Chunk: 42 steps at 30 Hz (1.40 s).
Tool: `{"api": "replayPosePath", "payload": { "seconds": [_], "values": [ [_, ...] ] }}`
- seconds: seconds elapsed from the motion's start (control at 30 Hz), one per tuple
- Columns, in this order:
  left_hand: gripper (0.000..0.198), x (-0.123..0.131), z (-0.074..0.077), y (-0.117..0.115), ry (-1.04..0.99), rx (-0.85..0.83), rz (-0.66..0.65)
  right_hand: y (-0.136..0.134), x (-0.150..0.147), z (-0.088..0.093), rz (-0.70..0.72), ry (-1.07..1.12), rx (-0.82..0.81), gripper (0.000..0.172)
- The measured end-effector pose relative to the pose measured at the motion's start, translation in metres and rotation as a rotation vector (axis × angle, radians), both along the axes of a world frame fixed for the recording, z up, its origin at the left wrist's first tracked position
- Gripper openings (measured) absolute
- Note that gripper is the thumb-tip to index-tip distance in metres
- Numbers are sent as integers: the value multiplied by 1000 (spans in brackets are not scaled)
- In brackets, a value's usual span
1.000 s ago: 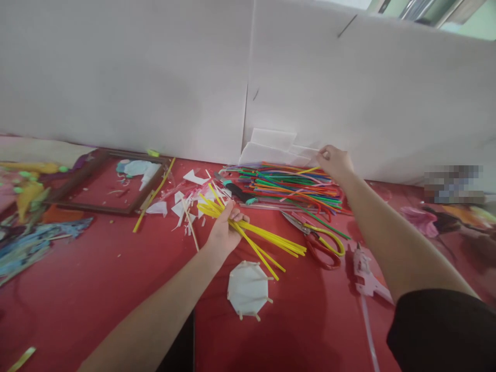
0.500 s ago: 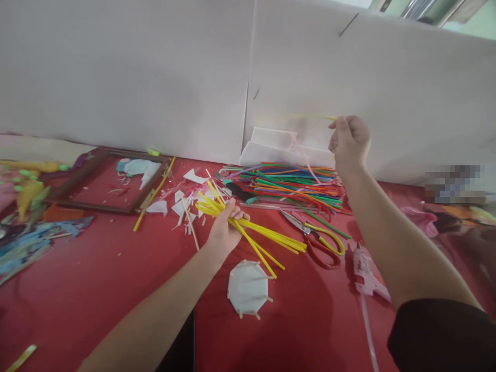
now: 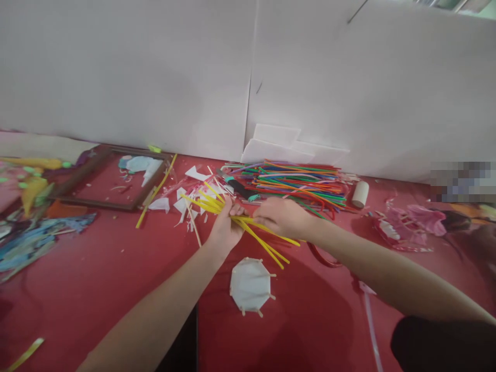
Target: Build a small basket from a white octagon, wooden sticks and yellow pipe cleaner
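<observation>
My left hand [image 3: 228, 227] is closed around the middle of a bundle of yellow pipe cleaners [image 3: 267, 248], whose ends fan out on both sides. Against the bundle's right part, my right hand [image 3: 284, 214] pinches yellow stems, its fingertips partly hidden. Just below the hands, a white octagonal piece [image 3: 251, 285] with short wooden sticks around its edge lies on the red table [image 3: 310, 330]. Behind my right hand is a pile of multicoloured pipe cleaners [image 3: 298, 181].
White paper scraps [image 3: 180, 204] and a dark-handled tool [image 3: 238, 187] lie behind my left hand. A brown frame [image 3: 96, 203] is at the left. My right forearm partly covers red-handled scissors [image 3: 325, 258]. A cardboard-coloured roll [image 3: 360, 194] stands near the white panel [image 3: 349, 93].
My right hand has come down and left from its raised position, where it held a yellow stem, to the bundle. My left hand keeps its hold. The roll behind my right arm now shows.
</observation>
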<state>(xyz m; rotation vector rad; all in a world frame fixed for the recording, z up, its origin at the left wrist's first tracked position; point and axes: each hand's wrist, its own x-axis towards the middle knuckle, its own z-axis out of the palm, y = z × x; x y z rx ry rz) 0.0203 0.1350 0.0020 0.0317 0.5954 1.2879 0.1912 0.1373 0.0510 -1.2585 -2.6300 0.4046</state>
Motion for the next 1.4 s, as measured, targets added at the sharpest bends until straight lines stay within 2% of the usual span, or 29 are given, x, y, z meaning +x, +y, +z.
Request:
{"api": "replayPosePath", "payload": {
  "seconds": [0.17,0.23,0.27,0.3,0.33,0.43,0.5,0.6,0.7,0.73,0.83,0.87,0.9,1.03,1.17,1.3,1.4],
  "values": [
    [38,1,-1,0,8,-15,12,42,71,-4,-275,-76,83,48],
    [37,2,-1,0,10,-19,8,59,101,-11,-326,-137,85,82],
    [37,3,-1,0,10,-22,7,67,114,-16,-340,-166,82,92],
    [37,4,0,0,9,-25,6,73,124,-21,-349,-190,82,94],
    [37,4,0,1,8,-29,5,79,132,-26,-355,-209,87,90],
    [36,4,0,1,1,-45,6,96,146,-38,-389,-244,127,58],
    [35,3,0,1,-4,-56,10,107,150,-43,-431,-254,163,45],
    [36,3,1,1,-5,-72,15,122,153,-50,-474,-260,200,44],
    [38,4,2,1,-6,-84,11,129,151,-59,-461,-267,188,49],
    [38,4,2,2,-7,-87,9,129,150,-63,-449,-270,175,57],
    [36,4,1,2,-10,-92,1,128,149,-71,-414,-283,136,103],
    [36,4,1,2,-10,-93,-1,129,149,-72,-404,-285,124,112],
    [36,4,1,2,-9,-93,-2,129,150,-73,-396,-286,114,115],
    [39,4,1,2,-6,-90,0,133,155,-72,-387,-294,80,102],
    [38,4,1,2,-4,-88,3,137,154,-72,-443,-319,58,107],
    [35,3,-1,2,-5,-80,0,144,148,-67,-510,-332,45,77],
    [31,2,-2,2,-4,-78,-2,151,145,-54,-498,-281,54,61]
  ]
}}
